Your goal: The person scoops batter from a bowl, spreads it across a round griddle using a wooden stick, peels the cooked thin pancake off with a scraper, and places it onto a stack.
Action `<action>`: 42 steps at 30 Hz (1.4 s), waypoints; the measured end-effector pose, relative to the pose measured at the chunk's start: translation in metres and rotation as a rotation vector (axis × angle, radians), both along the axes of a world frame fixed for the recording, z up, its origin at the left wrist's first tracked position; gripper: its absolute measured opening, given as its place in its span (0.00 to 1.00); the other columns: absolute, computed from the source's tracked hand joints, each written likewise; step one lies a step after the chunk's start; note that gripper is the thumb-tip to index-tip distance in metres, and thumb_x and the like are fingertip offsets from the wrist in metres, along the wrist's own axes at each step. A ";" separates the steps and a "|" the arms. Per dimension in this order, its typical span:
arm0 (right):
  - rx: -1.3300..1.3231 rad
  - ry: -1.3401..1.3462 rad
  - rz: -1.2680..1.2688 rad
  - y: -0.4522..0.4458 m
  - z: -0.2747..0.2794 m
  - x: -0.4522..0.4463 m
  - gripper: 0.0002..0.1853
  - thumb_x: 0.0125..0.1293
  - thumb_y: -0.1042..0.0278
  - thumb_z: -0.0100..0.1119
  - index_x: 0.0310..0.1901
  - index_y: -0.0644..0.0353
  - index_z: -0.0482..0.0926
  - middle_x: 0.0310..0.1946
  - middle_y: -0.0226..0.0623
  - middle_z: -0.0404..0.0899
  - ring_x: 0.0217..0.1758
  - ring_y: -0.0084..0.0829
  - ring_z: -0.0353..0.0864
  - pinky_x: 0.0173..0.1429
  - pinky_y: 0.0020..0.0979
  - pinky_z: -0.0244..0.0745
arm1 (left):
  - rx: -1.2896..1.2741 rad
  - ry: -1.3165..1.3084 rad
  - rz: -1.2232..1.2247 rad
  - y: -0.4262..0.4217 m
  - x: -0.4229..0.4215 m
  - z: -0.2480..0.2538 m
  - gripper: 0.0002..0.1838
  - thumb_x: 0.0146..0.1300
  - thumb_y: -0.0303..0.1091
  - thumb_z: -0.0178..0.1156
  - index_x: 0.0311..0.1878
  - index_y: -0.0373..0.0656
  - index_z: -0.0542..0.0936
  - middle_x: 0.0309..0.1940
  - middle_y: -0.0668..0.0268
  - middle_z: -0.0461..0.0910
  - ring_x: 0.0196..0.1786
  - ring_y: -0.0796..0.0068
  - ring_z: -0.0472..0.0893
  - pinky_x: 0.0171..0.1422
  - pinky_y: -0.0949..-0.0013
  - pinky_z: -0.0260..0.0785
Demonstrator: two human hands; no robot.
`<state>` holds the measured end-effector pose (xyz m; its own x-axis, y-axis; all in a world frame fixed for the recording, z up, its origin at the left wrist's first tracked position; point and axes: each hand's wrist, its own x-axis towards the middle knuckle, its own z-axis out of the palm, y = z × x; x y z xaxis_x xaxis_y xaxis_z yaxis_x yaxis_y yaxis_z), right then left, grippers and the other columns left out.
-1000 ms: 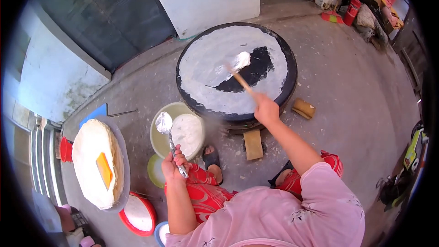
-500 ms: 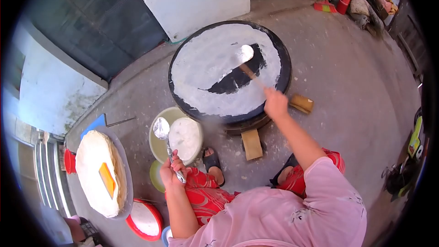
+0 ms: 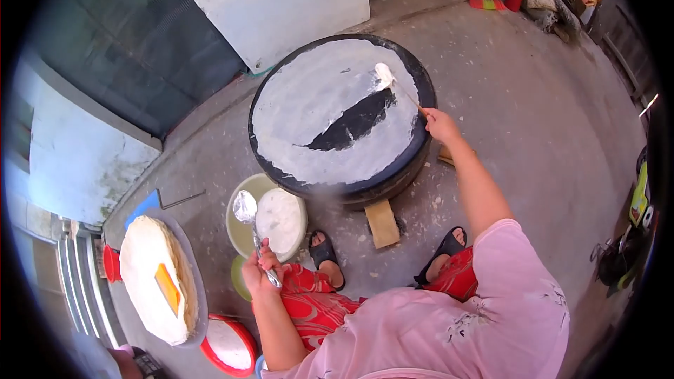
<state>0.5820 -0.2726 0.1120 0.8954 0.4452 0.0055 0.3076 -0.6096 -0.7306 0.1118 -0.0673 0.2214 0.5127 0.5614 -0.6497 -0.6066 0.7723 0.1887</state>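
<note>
Head view: my right hand was wrapped around the far end of a thin-handled spreader, its white-coated head on the right part of a big round griddle, by the upper tip of the one bare black patch. My left hand gripped a metal ladle by the handle, bowl up, above a pale basin with white stuff in it. Spreader: looked light and stiff, likely wood; best grip was the bare handle end, where I had it, since the coated head looked wet and slick. Ladle: rigid, smooth, probably a bit heavier toward the bowl, so a firm hold on the handle seemed right; fingers in the bowl would have got messy. White layer over most of the griddle: thin, soft, ragged along the bare patch, seemed easy to tear, nothing to pinch there, so only light pressure from the spreader suited it. Griddle itself looked heavy and rigid, wooden block at its near side; not a thing to lift by hand. Whether it was hot, I couldn't tell.
</note>
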 end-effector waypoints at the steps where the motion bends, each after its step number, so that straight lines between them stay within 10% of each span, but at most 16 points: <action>1: 0.004 0.001 -0.002 -0.005 0.005 -0.001 0.15 0.66 0.69 0.43 0.52 0.52 0.74 0.24 0.32 0.77 0.26 0.25 0.75 0.33 0.29 0.71 | -0.009 -0.021 -0.012 0.002 -0.002 -0.003 0.14 0.65 0.27 0.39 0.47 0.25 0.67 0.25 0.65 0.68 0.20 0.81 0.67 0.18 0.81 0.61; 6: 0.285 0.382 0.081 -0.047 0.006 -0.004 0.14 0.65 0.70 0.46 0.51 0.55 0.77 0.24 0.28 0.76 0.24 0.19 0.70 0.31 0.25 0.69 | -0.007 -0.051 -0.017 0.002 -0.001 -0.004 0.15 0.65 0.27 0.39 0.47 0.24 0.67 0.25 0.64 0.68 0.20 0.81 0.67 0.18 0.80 0.61; 10: 0.189 0.068 -0.012 -0.009 -0.031 -0.024 0.14 0.65 0.68 0.48 0.49 0.55 0.78 0.34 0.31 0.81 0.30 0.23 0.75 0.38 0.27 0.73 | -0.008 -0.036 -0.023 0.003 -0.002 -0.006 0.14 0.65 0.27 0.38 0.46 0.25 0.67 0.25 0.64 0.68 0.19 0.80 0.67 0.18 0.80 0.61; 12: 0.047 -0.004 0.099 0.009 0.005 -0.058 0.14 0.63 0.66 0.49 0.48 0.55 0.78 0.42 0.43 0.80 0.46 0.36 0.79 0.50 0.30 0.71 | -0.027 -0.060 -0.019 0.001 -0.002 -0.006 0.14 0.65 0.27 0.39 0.46 0.25 0.67 0.25 0.64 0.68 0.19 0.80 0.67 0.18 0.80 0.61; 17: -0.093 0.093 0.082 -0.019 0.072 -0.085 0.15 0.63 0.65 0.49 0.50 0.54 0.77 0.41 0.41 0.80 0.45 0.34 0.79 0.50 0.29 0.71 | -0.064 -0.089 -0.045 0.006 -0.012 -0.012 0.18 0.69 0.35 0.37 0.50 0.28 0.67 0.27 0.65 0.68 0.21 0.81 0.66 0.19 0.79 0.59; 21: 0.258 0.042 -0.060 -0.010 -0.031 -0.076 0.14 0.63 0.62 0.49 0.48 0.49 0.78 0.41 0.44 0.79 0.46 0.40 0.79 0.50 0.34 0.72 | -0.041 -0.075 -0.035 0.001 -0.014 -0.009 0.18 0.69 0.35 0.37 0.50 0.28 0.66 0.27 0.66 0.68 0.21 0.81 0.65 0.20 0.79 0.59; 42: -0.332 -0.153 0.336 0.052 0.086 -0.183 0.14 0.58 0.62 0.52 0.46 0.44 0.80 0.41 0.36 0.80 0.42 0.40 0.78 0.46 0.35 0.74 | -0.035 -0.093 -0.077 0.001 -0.026 -0.010 0.16 0.67 0.33 0.38 0.46 0.29 0.69 0.25 0.66 0.69 0.20 0.81 0.65 0.19 0.79 0.59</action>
<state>0.3986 -0.2211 0.1975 0.7022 0.7090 -0.0655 0.6156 -0.6507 -0.4445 0.0862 -0.0665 0.2119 0.6126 0.4961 -0.6153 -0.5590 0.8223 0.1065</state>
